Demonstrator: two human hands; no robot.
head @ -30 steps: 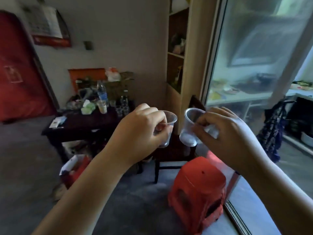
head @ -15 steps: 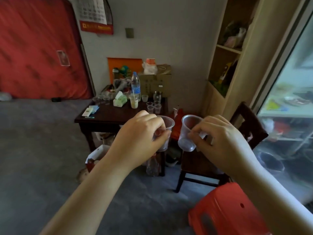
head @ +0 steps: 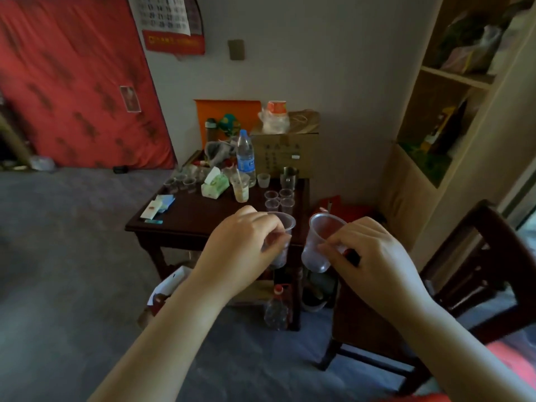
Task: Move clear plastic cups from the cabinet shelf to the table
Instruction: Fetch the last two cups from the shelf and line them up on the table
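Two clear cups carried mouth-up, ready to set down: left hand (head: 240, 250) pinches one cup (head: 280, 242), right hand (head: 368, 256) clamps other cup (head: 320, 242); both short of counter (head: 197, 219), where cup cluster (head: 280, 200) stands at far right.

A red mattress (head: 78, 91) leans on the wall beneath a calendar (head: 169, 21). A water bottle (head: 246, 156) stands by a cardboard box (head: 285, 152) and a green tissue pack (head: 215, 185). A dark chair (head: 475, 268) stands at right, an empty bottle (head: 275, 310) on the floor.
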